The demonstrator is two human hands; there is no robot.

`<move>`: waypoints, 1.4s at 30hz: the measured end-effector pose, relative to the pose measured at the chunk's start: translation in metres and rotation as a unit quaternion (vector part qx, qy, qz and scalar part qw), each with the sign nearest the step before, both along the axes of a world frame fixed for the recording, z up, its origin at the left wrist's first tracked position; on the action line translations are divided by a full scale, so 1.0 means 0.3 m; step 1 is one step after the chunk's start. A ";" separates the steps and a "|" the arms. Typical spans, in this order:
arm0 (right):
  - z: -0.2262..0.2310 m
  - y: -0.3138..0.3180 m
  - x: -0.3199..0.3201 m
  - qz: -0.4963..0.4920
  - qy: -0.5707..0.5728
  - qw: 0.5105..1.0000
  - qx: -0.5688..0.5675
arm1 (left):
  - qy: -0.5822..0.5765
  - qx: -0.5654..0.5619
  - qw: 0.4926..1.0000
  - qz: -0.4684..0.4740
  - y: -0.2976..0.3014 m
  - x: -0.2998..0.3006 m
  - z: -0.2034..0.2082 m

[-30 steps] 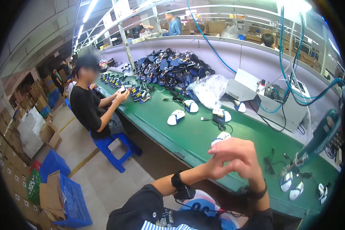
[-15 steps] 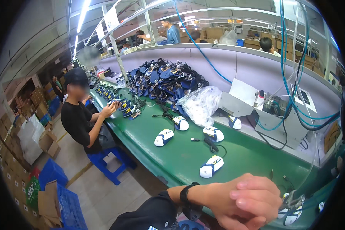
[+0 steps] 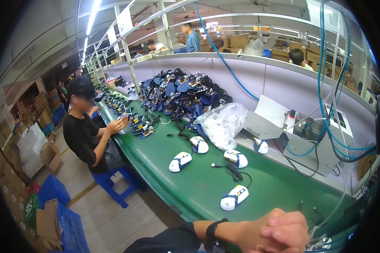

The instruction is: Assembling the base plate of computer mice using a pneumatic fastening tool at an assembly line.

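Note:
My left hand [image 3: 283, 232] reaches in from the lower edge, a dark sleeve and black wristband behind it. Its fingers curl in tightly over the palm, and whatever they may hold is hidden. It hovers over the near side of the green belt [image 3: 190, 194]. Closest on its left lies a white, blue and yellow computer mouse [image 3: 234, 197] with a coiled black cable [image 3: 234, 171]. Farther off lie more mice, one at the left [image 3: 180, 162], one in the middle [image 3: 199, 144] and one at the right [image 3: 235, 158]. My right hand is out of the picture.
A heap of dark blue mouse parts [image 3: 177, 90] and a clear plastic bag [image 3: 223, 122] lie along the back wall. An opened grey machine [image 3: 302, 139] with blue hoses stands at right. Left, a co-worker [image 3: 86, 130] sits on a blue stool [image 3: 114, 185], holding something small.
My left hand sits lower in the picture, still curled. The whole view has shifted slightly. The mice keep their places relative to one another.

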State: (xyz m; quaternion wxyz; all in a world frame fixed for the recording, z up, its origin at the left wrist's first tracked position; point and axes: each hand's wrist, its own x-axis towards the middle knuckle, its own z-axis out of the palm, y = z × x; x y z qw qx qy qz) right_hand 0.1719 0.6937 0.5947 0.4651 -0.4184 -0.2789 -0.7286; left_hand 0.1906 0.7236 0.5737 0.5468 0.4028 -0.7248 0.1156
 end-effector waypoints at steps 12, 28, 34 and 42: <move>0.060 0.053 0.035 -0.146 -0.047 0.988 0.007 | 0.023 -0.052 0.998 -0.005 0.027 0.004 0.063; 0.185 -0.142 -0.098 0.158 0.361 0.837 -0.380 | -0.018 -0.024 0.997 -0.068 0.095 0.056 0.036; 0.183 -0.149 -0.116 0.236 0.420 0.776 -0.407 | -0.012 -0.006 0.997 -0.082 0.136 0.044 0.035; 0.125 -0.099 -0.073 0.334 0.407 0.797 -0.297 | 0.019 0.047 0.993 -0.106 0.156 0.071 -0.011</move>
